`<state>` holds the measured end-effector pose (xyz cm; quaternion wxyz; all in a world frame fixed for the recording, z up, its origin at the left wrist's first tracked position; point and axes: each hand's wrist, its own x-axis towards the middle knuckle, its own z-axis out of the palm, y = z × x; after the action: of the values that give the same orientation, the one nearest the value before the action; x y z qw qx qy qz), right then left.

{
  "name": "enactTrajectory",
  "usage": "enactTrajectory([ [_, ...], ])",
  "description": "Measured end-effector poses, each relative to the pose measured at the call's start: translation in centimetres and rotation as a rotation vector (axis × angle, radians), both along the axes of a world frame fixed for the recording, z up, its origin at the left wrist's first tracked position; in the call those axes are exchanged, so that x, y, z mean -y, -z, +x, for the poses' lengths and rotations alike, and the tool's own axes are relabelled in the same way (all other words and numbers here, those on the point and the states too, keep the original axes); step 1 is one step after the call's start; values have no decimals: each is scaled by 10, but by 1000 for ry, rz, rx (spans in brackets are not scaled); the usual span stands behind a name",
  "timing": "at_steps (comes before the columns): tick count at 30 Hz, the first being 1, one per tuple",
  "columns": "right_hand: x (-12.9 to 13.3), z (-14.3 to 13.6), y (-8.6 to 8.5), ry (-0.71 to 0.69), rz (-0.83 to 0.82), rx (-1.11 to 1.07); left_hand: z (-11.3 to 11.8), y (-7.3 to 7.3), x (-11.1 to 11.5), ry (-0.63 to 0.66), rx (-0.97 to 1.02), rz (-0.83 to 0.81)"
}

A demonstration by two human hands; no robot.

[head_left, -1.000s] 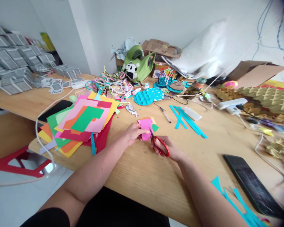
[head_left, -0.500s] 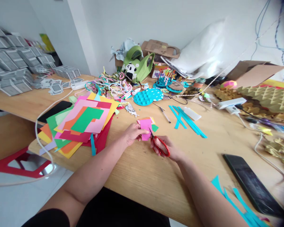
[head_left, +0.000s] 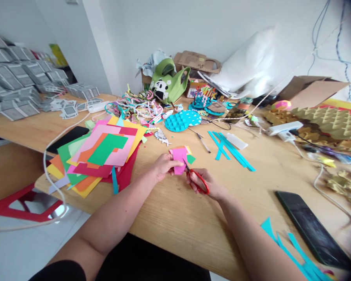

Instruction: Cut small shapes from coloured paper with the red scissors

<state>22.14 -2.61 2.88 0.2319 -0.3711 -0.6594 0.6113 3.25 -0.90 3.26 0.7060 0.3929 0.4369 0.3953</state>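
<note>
A small piece of magenta paper point(head_left: 179, 156) is pinched between the thumb and fingers of my left hand point(head_left: 165, 166), just above the table. My right hand point(head_left: 203, 182) is closed round the red handles of a pair of scissors point(head_left: 204, 186). The dark blades point up and left, and their tips lie at the right side of the magenta paper. Just behind the paper, a small green scrap point(head_left: 191, 159) lies on the table, with bits of yellow and white paper partly hidden beside it.
Left of my hands lies a stack of coloured paper point(head_left: 105, 150). Blue paper strips point(head_left: 234, 152), a pen point(head_left: 204, 143) and a blue scalloped paper disc point(head_left: 177, 121) lie beyond. At right rests a black phone point(head_left: 310, 228). A green panda bag point(head_left: 171, 84) stands at the back.
The scissor blades look a little more closed at the magenta paper. Both hands keep nearly the same place, and the view has shifted slightly.
</note>
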Motion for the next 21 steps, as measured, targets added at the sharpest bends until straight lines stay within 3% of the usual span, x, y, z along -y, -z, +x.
enactTrajectory([
  [11, 0, -2, -1, 22, 38, 23, 2, 4, -1, -48, 42, 4],
  [21, 1, -3, -2, 10, -5, 16, 1, 5, -3, -39, -65, 43],
])
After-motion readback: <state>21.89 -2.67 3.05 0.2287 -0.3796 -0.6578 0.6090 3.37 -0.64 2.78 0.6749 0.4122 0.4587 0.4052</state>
